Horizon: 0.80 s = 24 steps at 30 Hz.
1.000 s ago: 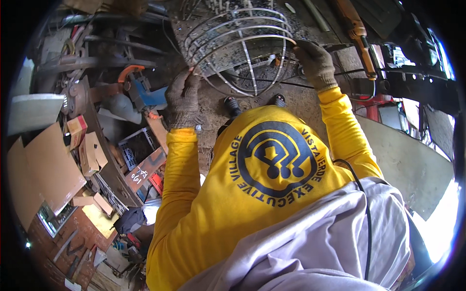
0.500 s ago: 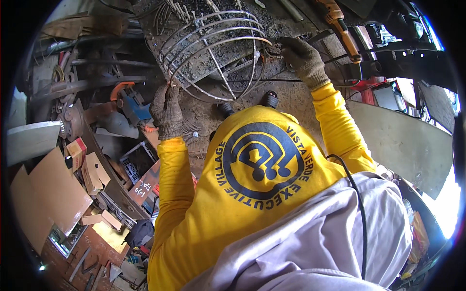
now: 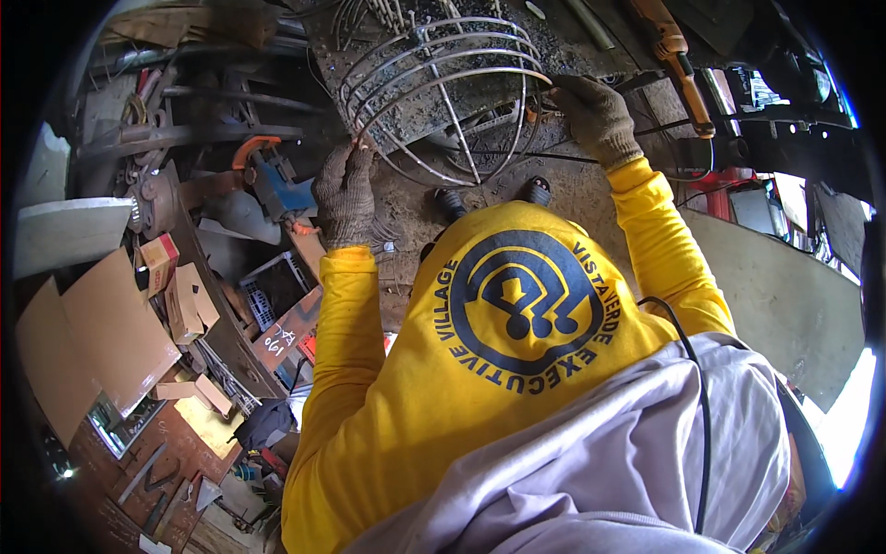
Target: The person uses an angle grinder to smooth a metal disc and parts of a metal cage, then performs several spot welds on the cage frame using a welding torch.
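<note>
A round wire cage point(image 3: 443, 88) of bent metal rings and ribs lies on a dark, scorched metal bench top point(image 3: 563, 37). My left hand point(image 3: 343, 189), in a knitted work glove, grips the cage's near left rim. On the right, my gloved right hand point(image 3: 595, 115) holds the rim where a ring end sticks out. Both sleeves are yellow. Two dark shoe tips point(image 3: 489, 196) show below the cage on the dirt floor.
An orange-handled tool point(image 3: 678, 55) lies on the bench at the right, with a black cable point(image 3: 646, 129) running past my right wrist. Cardboard sheets point(image 3: 92, 332), small boxes, scrap metal and a blue machine part point(image 3: 277, 189) crowd the left. A grey panel point(image 3: 784, 305) leans at right.
The view has shifted, so the cage and both hands sit lower and more central. My left hand has slid along the rim; both hands keep their grip.
</note>
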Each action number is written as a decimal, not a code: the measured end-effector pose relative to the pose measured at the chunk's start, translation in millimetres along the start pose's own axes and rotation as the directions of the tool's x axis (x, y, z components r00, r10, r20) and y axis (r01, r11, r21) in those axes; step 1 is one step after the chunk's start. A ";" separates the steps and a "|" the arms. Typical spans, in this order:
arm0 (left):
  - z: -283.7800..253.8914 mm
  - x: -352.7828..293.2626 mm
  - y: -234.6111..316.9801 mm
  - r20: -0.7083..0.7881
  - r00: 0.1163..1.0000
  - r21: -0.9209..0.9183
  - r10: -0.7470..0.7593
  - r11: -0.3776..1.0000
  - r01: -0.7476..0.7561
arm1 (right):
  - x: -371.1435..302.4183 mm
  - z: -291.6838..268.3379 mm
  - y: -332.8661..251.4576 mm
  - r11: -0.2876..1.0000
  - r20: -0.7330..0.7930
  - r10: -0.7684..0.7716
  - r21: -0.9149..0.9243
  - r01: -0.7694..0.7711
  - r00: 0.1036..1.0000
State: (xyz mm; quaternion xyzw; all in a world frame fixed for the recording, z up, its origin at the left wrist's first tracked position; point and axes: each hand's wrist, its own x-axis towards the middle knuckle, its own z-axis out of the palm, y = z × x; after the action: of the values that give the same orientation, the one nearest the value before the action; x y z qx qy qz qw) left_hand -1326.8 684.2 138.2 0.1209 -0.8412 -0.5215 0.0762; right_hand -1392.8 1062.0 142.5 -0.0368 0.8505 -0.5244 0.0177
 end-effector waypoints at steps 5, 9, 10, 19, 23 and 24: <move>0.8 -2.7 10.6 0.002 1.000 0.020 -0.017 1.000 0.017 | 1.1 -0.4 1.5 0.999 0.014 0.052 -0.002 -0.052 0.999; 2.8 -3.1 2.3 -0.039 0.999 -0.056 0.001 0.998 -0.004 | -0.4 0.2 -6.1 0.995 0.046 0.086 0.039 -0.088 0.995; 5.9 -4.7 4.5 -0.046 0.999 -0.113 -0.013 0.994 0.007 | 0.1 0.6 -4.9 0.998 0.020 0.059 0.012 -0.059 0.998; 7.5 -1.9 -11.5 -0.067 0.995 -0.120 0.067 0.990 -0.075 | -0.9 3.1 -3.5 0.998 -0.043 0.049 -0.033 -0.050 0.998; 10.1 -2.9 -4.5 -0.095 0.995 -0.176 0.025 0.984 -0.042 | -1.1 1.8 -0.4 1.000 -0.038 0.009 -0.030 -0.010 0.999; 11.8 -3.7 -4.0 -0.107 0.994 -0.216 -0.024 0.976 0.000 | -1.2 3.1 -2.4 1.000 -0.027 0.015 -0.010 -0.015 1.000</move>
State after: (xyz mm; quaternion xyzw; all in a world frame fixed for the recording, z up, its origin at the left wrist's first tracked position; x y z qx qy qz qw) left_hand -1325.7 693.7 129.4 0.1453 -0.7737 -0.6025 0.1314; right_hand -1391.2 1058.3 143.2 -0.0234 0.8537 -0.5202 0.0100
